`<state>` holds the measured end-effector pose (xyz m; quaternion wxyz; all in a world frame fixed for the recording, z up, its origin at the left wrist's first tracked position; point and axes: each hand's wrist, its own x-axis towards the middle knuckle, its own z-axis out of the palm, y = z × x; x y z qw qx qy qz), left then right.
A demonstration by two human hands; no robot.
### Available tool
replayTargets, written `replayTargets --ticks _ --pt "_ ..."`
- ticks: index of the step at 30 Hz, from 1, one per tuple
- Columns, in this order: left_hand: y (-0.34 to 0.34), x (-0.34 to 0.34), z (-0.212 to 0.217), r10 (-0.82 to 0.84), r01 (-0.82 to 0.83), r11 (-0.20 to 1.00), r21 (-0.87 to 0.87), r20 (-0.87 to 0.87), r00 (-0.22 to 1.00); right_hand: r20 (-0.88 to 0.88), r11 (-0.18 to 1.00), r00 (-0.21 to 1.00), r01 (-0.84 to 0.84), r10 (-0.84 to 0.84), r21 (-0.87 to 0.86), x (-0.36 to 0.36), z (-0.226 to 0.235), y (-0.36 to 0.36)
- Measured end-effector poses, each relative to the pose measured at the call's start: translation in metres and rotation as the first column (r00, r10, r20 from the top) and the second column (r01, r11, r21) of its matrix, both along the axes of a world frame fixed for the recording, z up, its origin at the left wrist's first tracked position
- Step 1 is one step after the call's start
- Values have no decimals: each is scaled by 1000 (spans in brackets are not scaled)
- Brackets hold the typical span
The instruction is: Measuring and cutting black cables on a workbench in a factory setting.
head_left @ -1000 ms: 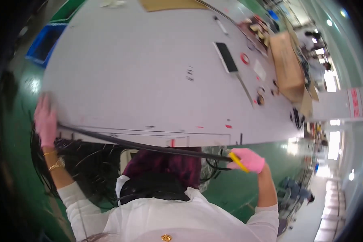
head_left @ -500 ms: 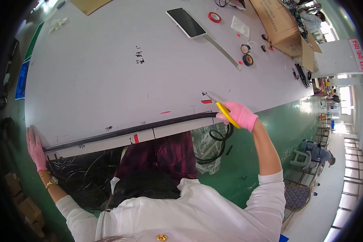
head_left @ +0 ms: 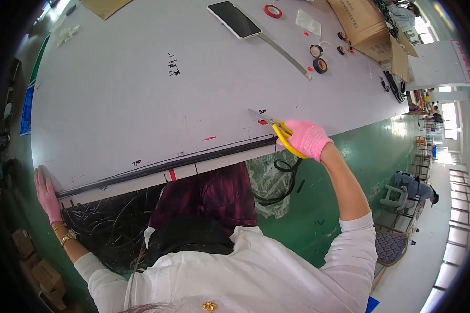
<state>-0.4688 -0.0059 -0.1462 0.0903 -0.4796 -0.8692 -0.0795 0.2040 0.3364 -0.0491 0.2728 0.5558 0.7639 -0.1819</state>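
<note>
Black, probably light and bendy, the hose (head_left: 214,154) lay along the near edge of our table (head_left: 120,99), best held by its ends; our left grip (head_left: 48,197) lay spread, our right grip (head_left: 306,140) clasped scissors (head_left: 277,130).

one white-edged device (head_left: 234,20), dark screen up. one gray strip (head_left: 285,56), at its corner. one red tape roll (head_left: 267,10), near the device. one black tape roll (head_left: 320,65), near the strip's end. one cardboard box (head_left: 357,25), flaps open. one blue bin (head_left: 27,110), far left. one plastic stool (head_left: 400,198).
</note>
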Motion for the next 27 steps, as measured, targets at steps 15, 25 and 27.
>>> replayTargets --ticks 15,25,27 --pt "-5 -7 -3 -15 15 1000 15 15 1000 -10 996 999 43 -44 -72 -6 6 0" --pt "-5 -6 2 15 -15 1000 -20 -22 1000 25 999 999 31 -31 -25 -6 0 -3" --pt "-4 -4 7 105 -126 982 -142 -146 984 6 999 999 33 -33 -33 -8 1 -2"
